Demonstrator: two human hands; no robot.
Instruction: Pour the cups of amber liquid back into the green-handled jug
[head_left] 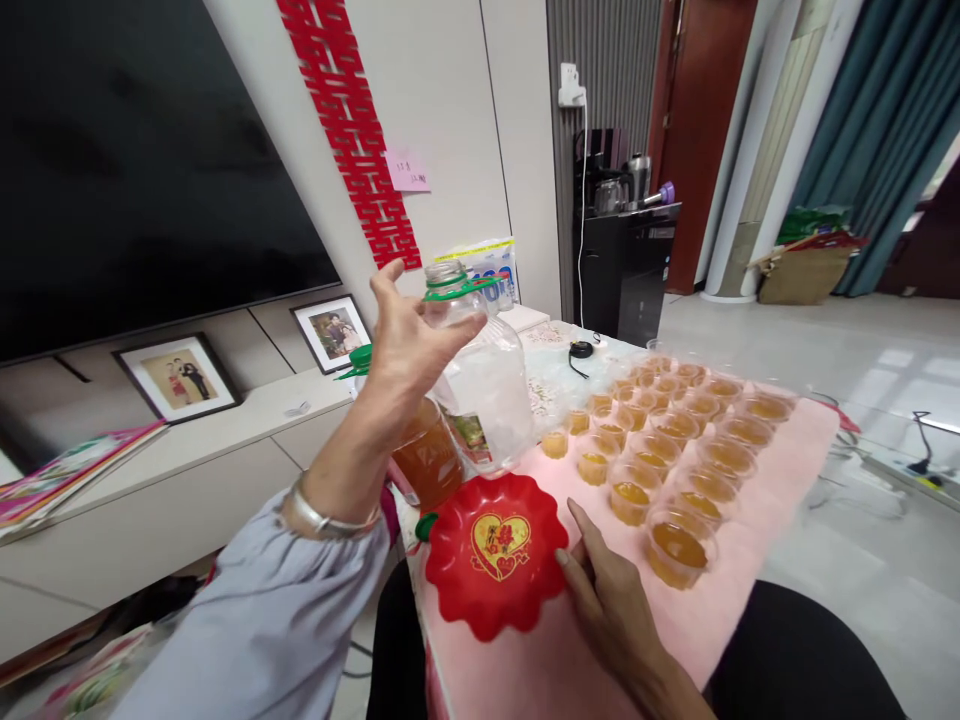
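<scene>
With my left hand [409, 350] splayed, fingers apart, beside the clear plastic jug [495, 395], my right hand [611, 600] touches the glossy, scalloped red plate [495, 600] on pink cloth [540, 675], whether clamped I cannot tell.

Tally: 1 red scalloped dish [500, 602]; 2 large jugs [499, 405]; over 15 cups [679, 550], overlap preventing an exact count; 2 framed photographs [180, 378] in full view; 1 television [135, 190]; 1 red paper strip [349, 130]; 1 pink note [409, 172].

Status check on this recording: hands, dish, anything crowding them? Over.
Left hand open before clear jug, contact unclear. Right hand at red dish rim. Amber-filled jug just beyond dish; cups of amber liquid to its right.
</scene>
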